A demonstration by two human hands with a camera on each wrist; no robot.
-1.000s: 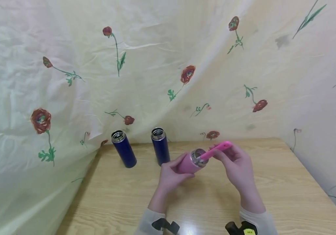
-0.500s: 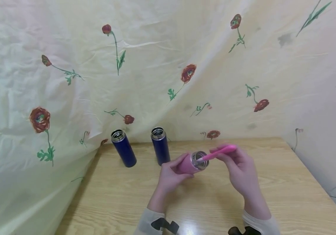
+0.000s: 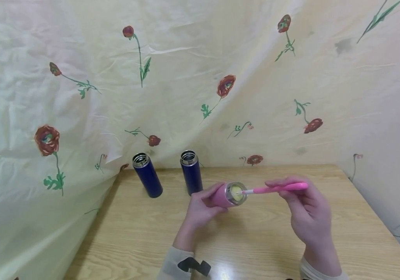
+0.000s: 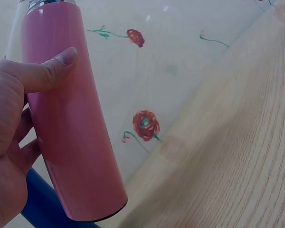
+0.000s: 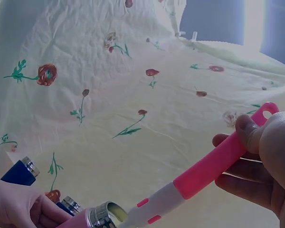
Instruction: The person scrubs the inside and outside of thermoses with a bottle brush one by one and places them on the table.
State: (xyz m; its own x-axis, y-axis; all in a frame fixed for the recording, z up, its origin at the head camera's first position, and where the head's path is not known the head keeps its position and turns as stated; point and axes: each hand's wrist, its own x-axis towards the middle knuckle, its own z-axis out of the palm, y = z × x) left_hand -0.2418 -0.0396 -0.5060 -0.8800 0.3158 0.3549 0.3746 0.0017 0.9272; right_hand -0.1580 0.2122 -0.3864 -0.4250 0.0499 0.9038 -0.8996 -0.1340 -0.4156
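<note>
My left hand (image 3: pixel 200 210) grips a pink thermos bottle (image 3: pixel 220 195) round its body, with the thumb across its side in the left wrist view. The bottle leans, its open steel mouth turned to the right. My right hand (image 3: pixel 311 212) pinches the pink handle of a bottle brush (image 5: pixel 211 166) between thumb and fingers. The white-and-pink shaft runs toward the bottle, and a pale yellow head (image 3: pixel 236 192) fills the bottle's mouth; the rest of the head is hidden inside.
Two dark blue thermos bottles, the left one (image 3: pixel 148 179) and the right one (image 3: pixel 191 177), stand uncapped at the back of the wooden table (image 3: pixel 133 241). A flower-printed cloth (image 3: pixel 172 97) hangs behind and along the sides.
My right hand has drawn back to the right with the brush, and the pale yellow head now shows at the bottle's mouth. My left hand and the pink bottle stay nearly in place.
</note>
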